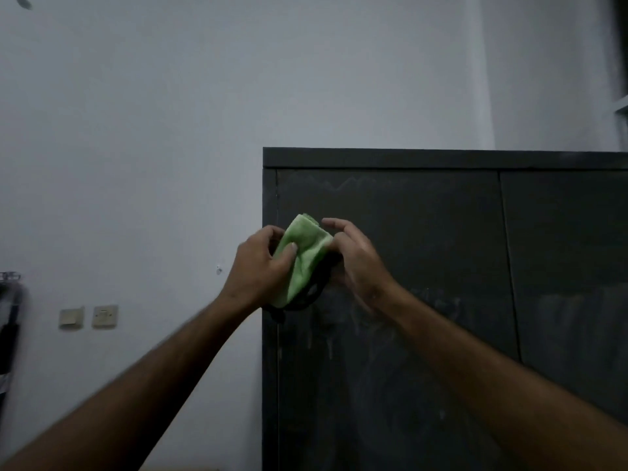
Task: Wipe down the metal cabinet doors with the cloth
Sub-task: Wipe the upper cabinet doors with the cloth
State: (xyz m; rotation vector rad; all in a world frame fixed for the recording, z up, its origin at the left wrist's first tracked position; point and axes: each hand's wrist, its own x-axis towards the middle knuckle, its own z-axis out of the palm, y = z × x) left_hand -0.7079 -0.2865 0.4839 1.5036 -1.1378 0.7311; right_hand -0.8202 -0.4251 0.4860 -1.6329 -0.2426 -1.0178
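The left hand (258,266) pinches the soft, light, folded green cloth (304,256), best gripped mid-fold, while the right hand (353,260) hovers beside it, fingers loosely spread.

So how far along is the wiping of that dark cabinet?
Early to midway, I'd guess. The left door shows pale smears and streaks across its lower part, which may be wiping marks or leftover dust. Right now both hands are folding the green cloth: the left hand grips it, the right hand steadies its edge. The right door still looks hazy low down, so it probably remains.
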